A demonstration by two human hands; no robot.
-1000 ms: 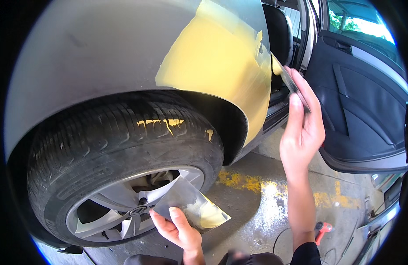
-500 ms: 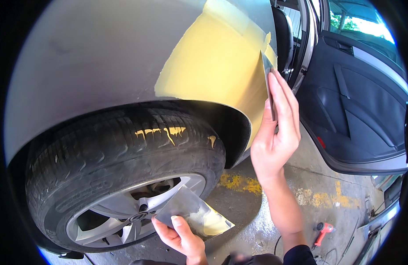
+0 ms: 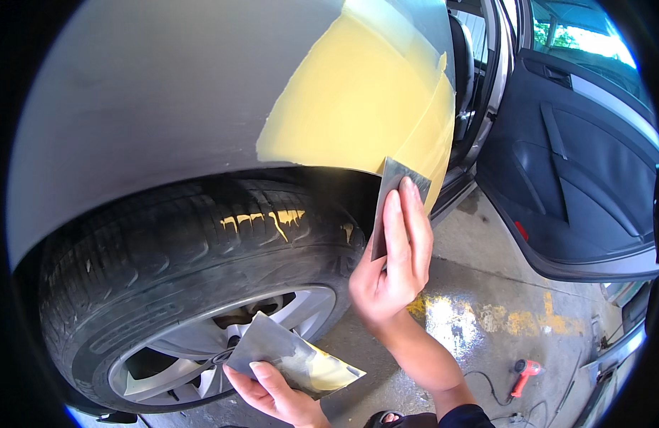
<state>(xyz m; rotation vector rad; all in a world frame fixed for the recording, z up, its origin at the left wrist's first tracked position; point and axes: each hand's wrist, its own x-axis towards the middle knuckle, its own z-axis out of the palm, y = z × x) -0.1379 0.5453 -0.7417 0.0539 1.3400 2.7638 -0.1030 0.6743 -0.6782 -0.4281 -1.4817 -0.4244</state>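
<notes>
A wide patch of yellow body filler [image 3: 351, 100] covers the grey car panel [image 3: 158, 78] above the wheel arch. My right hand [image 3: 397, 267] holds a thin grey metal spreader [image 3: 391, 177], fingers stretched along its back and thumb behind. The spreader's top edge lies against the filler at the patch's lower end, by the arch lip. Low in front of the wheel, my left hand [image 3: 276, 394] pinches a second flat metal spreader [image 3: 269, 349] by its near corner. Yellow filler is smeared along that one's right edge.
The tyre [image 3: 179, 242] bears yellow drips on its tread, and its silver alloy wheel [image 3: 194, 335] is close to my left hand. An open car door [image 3: 557, 157] stands at the right. On the concrete floor [image 3: 479, 257] lies a red heat-gun-like tool [image 3: 527, 374] with a cord.
My right hand has swept the spreader down and left across the filler, from the panel's right side to the arch lip. My left hand has shifted slightly left and down with its spreader.
</notes>
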